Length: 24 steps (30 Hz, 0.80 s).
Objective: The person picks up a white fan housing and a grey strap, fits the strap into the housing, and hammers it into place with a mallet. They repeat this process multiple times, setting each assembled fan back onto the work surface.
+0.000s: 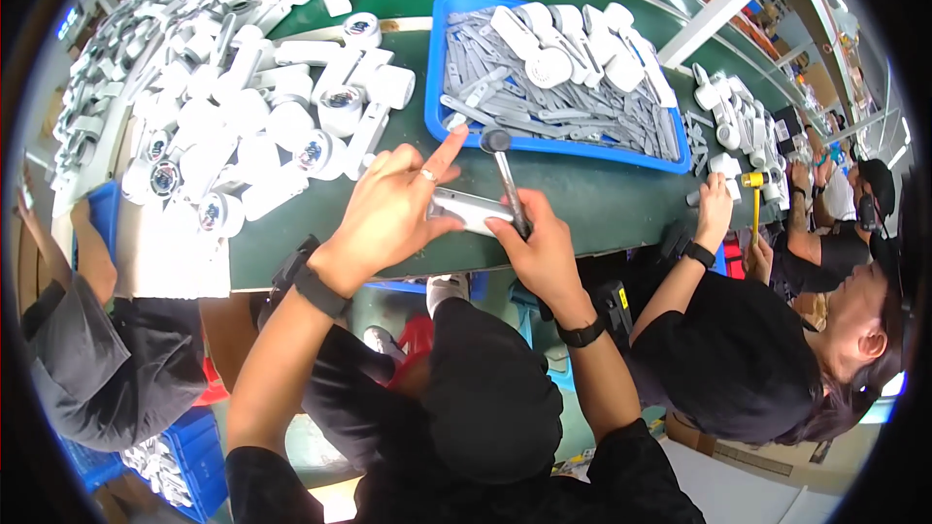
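My left hand point(388, 204) is closed around one end of a white-and-grey handle-shaped plastic piece point(468, 208), its thumb along the near side and its index finger stretched toward the tray rim. A small mallet point(505, 175) with a dark round head and a metal shaft is gripped in my right hand point(544, 247). The mallet's head stands just above the far side of the plastic piece, and my right thumb touches that piece's right end. Beyond both hands lies a blue tray point(435, 87) full of slim grey strips point(573, 121), with several white handled parts point(549, 53) on top.
Many white round-headed parts point(291, 121) are heaped on the green table point(320, 223) to the left. At the right, a co-worker's hand point(714, 209) is beside a yellow mallet point(755, 204) and more white parts point(738, 116). A blue bin point(199, 461) stands low at the left.
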### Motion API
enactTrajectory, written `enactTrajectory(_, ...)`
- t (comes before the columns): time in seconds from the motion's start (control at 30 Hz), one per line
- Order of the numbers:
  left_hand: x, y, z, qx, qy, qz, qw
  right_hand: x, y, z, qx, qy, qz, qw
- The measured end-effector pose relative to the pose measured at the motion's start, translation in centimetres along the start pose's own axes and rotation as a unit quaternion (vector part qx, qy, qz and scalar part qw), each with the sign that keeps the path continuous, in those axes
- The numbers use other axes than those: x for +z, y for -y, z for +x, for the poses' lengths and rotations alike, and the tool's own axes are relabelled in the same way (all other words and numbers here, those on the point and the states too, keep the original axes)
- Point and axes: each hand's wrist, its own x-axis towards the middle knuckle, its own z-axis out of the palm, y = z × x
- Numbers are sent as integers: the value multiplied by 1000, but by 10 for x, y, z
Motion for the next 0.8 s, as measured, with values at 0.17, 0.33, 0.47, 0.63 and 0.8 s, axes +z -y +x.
enactTrajectory(0.17,-41,-10,-33,29,-7,50,998,-16,22,4,262,55,256,929)
enactTrajectory(0.33,-24,-11,-48,17,-25,55,998,-3,30,8,372,97,319,867)
enactTrajectory(0.47,-28,15,-23,21,8,41,999,-8,40,12,354,101,232,900)
enactTrajectory(0.63,-29,27,3,31,77,17,996,-30,44,-2,313,72,150,935)
enactTrajectory(0.8,-45,14,0,11,-88,6,996,-53,18,-25,238,-4,203,950)
